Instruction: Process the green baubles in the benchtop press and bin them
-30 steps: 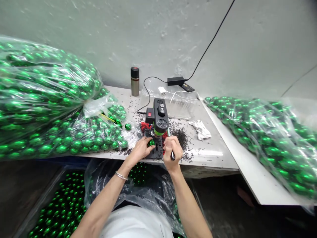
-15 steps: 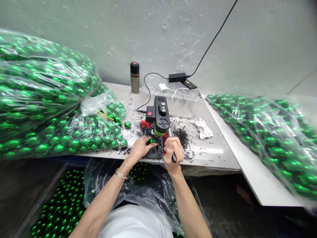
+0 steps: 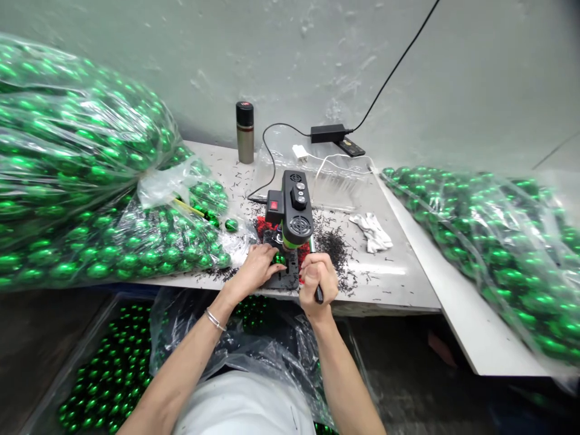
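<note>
A small black bench press (image 3: pixel 298 202) with a red switch stands at the table's front edge. Between thumb and fingers, my left hand (image 3: pixel 258 267) holds a shiny green ball (image 3: pixel 278 258) on the press's base plate (image 3: pixel 287 277), under the head. My right hand (image 3: pixel 319 281) is wrapped round the black-ended lever handle (image 3: pixel 319 295) on the press's right side. Small red pieces (image 3: pixel 302 257) lie beside the base, and a heap of small black bits (image 3: pixel 333 244) lies to the right. A loose green ball (image 3: pixel 231 225) rests left of the press.
Big clear bags of green balls flank me, one at left (image 3: pixel 81 157), one at right (image 3: pixel 489 241). Behind the press are a clear plastic tray (image 3: pixel 335 196), a power adapter (image 3: pixel 327 133) and a flask (image 3: pixel 245 136). White gloves (image 3: pixel 372 232) lie right. Below the edge sits a container of green balls (image 3: pixel 106 368).
The camera view has shifted slightly. My left hand still holds the green ball at the press, and my right hand stays on the lever, with little visible movement.
</note>
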{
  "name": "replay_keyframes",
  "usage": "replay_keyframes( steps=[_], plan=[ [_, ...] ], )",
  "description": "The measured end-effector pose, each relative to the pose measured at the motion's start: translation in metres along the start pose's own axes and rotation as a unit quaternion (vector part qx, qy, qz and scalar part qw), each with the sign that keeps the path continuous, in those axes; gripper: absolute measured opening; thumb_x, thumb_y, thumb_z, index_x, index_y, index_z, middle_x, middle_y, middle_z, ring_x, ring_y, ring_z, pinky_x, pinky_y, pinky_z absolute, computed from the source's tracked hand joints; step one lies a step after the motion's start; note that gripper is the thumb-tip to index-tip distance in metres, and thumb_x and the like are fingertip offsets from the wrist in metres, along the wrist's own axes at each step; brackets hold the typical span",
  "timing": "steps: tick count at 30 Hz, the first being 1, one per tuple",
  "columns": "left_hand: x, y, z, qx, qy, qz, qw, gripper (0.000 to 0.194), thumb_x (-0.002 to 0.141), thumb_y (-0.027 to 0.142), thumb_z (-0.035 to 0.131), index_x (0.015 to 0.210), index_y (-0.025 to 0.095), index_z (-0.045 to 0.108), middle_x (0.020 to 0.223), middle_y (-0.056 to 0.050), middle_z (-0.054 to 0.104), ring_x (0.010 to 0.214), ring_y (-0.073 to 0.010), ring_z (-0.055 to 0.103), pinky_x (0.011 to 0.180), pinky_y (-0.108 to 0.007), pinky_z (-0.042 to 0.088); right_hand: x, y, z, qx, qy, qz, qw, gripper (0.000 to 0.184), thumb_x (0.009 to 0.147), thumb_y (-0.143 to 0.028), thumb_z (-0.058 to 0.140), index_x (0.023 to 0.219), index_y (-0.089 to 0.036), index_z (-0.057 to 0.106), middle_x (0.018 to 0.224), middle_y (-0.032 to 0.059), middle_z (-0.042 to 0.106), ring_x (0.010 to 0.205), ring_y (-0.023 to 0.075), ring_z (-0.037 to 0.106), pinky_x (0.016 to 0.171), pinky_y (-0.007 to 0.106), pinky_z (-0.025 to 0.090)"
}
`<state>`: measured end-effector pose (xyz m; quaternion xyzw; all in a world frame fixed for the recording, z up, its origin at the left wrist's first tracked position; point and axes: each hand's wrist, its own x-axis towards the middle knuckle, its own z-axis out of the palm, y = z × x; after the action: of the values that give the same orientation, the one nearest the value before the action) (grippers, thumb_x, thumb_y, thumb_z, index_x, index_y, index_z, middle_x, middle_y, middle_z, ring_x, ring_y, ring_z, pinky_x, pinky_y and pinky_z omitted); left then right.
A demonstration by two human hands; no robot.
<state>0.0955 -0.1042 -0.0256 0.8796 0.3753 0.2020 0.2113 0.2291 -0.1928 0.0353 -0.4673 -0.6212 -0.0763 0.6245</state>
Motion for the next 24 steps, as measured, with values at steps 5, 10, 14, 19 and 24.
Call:
replay_keyframes(
  steps=[5, 10, 14, 19, 24],
  plan=[
    [-0.006, 0.000, 0.016, -0.057, 0.061, -0.015, 0.996, 0.036, 0.091, 0.041, 0.063, 0.119, 0.019, 0.066, 0.114, -0.012, 0.067, 0.109, -0.0284, 0.059, 0.099, -0.043, 0.042, -0.001, -0.001, 0.000, 0.002, 0.001, 0.017, 1.000, 0.028, 0.096, -0.014, 0.040, 0.070, -0.022, 0.048, 0.070, 0.0004, 0.053, 0.062, 0.0130, 0.053, 0.055, 0.028, 0.043],
    [-0.014, -0.002, 0.028, -0.096, 0.085, -0.022, 0.992, 0.036, 0.091, 0.039, 0.065, 0.122, 0.021, 0.065, 0.118, -0.012, 0.067, 0.112, -0.0284, 0.057, 0.101, -0.045, 0.041, -0.009, 0.003, 0.001, 0.000, 0.007, 0.027, 1.000, 0.028, 0.096, -0.016, 0.041, 0.069, -0.022, 0.047, 0.070, 0.0003, 0.053, 0.062, 0.0132, 0.053, 0.056, 0.029, 0.044],
    [-0.014, -0.004, 0.030, -0.104, 0.091, -0.023, 0.990, 0.035, 0.091, 0.039, 0.064, 0.121, 0.021, 0.065, 0.118, -0.012, 0.066, 0.114, -0.0286, 0.055, 0.101, -0.044, 0.042, -0.019, 0.009, 0.003, -0.008, 0.006, 0.016, 1.000, 0.027, 0.097, -0.019, 0.039, 0.072, -0.022, 0.047, 0.072, 0.0007, 0.053, 0.064, 0.0137, 0.053, 0.058, 0.031, 0.045],
    [-0.013, -0.008, 0.034, -0.116, 0.110, -0.001, 0.987, 0.035, 0.090, 0.037, 0.065, 0.120, 0.019, 0.065, 0.124, -0.013, 0.062, 0.122, -0.0295, 0.052, 0.106, -0.046, 0.041, -0.028, 0.016, 0.004, 0.002, 0.002, 0.010, 1.000, 0.026, 0.098, -0.021, 0.039, 0.073, -0.022, 0.048, 0.073, 0.0009, 0.053, 0.065, 0.0134, 0.054, 0.057, 0.030, 0.045],
    [-0.013, -0.009, 0.035, -0.127, 0.103, -0.004, 0.986, 0.035, 0.089, 0.037, 0.067, 0.119, 0.019, 0.065, 0.122, -0.013, 0.063, 0.122, -0.0299, 0.053, 0.106, -0.048, 0.042, -0.038, 0.024, 0.008, 0.005, 0.013, 0.010, 1.000, 0.028, 0.099, -0.024, 0.036, 0.073, -0.022, 0.047, 0.075, 0.0003, 0.052, 0.063, 0.0124, 0.054, 0.057, 0.030, 0.047]
  ],
)
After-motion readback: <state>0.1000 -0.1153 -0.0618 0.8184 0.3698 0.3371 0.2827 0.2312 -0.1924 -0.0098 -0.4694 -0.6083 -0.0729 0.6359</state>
